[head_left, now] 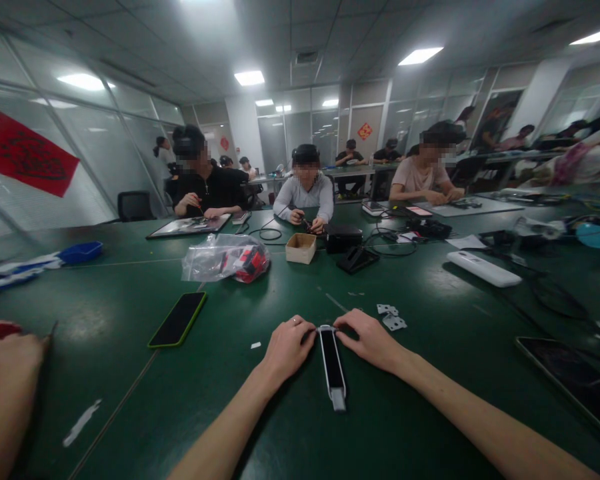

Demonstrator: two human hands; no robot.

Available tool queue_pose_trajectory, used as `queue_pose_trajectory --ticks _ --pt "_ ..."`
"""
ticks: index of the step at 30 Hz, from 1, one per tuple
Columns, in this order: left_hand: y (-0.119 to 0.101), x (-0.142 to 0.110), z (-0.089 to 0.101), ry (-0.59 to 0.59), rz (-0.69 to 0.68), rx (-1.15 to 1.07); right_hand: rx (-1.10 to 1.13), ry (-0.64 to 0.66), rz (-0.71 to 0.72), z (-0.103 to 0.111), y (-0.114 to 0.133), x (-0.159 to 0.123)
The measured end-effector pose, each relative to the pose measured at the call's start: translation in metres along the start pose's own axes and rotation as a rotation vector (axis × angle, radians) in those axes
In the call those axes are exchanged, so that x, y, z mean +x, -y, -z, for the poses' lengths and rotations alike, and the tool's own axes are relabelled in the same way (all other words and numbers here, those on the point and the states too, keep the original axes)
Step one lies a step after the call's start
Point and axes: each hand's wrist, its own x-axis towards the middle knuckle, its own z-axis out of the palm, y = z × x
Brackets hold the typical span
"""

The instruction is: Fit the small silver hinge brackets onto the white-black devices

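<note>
A long, narrow device [333, 363] with a pale grey frame and a black face lies on the green table, its far end pointing away from me. My left hand [291, 343] rests on the table to its left, fingers bent, thumb and fingertips at the far end. From the other side my right hand [369, 339] pinches that same end. Small parts between the fingertips are too small to make out. Two or more flat, pale metal plates with holes [392, 317] lie just beyond my right hand. A small white scrap [255, 345] is left of my left hand.
A phone in a green case [178, 320] lies left; a plastic bag with red-and-black contents [230, 259] and a small open box [301, 248] stand ahead. A white oblong case [483, 268], cables and a large dark-screened device [575, 383] are right. A co-worker's hand [13, 357] reaches in at left.
</note>
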Motion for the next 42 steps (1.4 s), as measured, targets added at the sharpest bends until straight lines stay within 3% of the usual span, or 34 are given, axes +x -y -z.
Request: queue_pose_trajectory --ticks 8,20,26,29,34,37,42 --pt "-0.001 -0.001 0.001 -0.011 -0.005 -0.003 0.028 0.005 -0.029 0.0 0.001 0.0" --pt "-0.001 -0.001 0.001 -0.006 0.002 -0.019 -0.04 -0.004 0.035 0.001 0.002 0.002" --pt "-0.001 0.0 0.001 0.002 0.012 -0.013 -0.236 -0.026 0.08 0.026 -0.012 0.0" --pt "-0.001 0.0 0.002 0.011 0.014 -0.01 -0.391 -0.034 0.035 0.045 -0.026 -0.003" --pt "-0.002 0.0 0.003 0.021 0.024 -0.016 -0.523 0.091 -0.093 0.062 -0.043 -0.009" --pt "-0.002 0.0 0.003 0.014 0.028 -0.021 -0.519 0.187 -0.106 0.062 -0.045 -0.01" --pt "-0.003 0.0 0.004 0.02 0.032 -0.022 -0.509 0.219 -0.127 0.059 -0.04 -0.009"
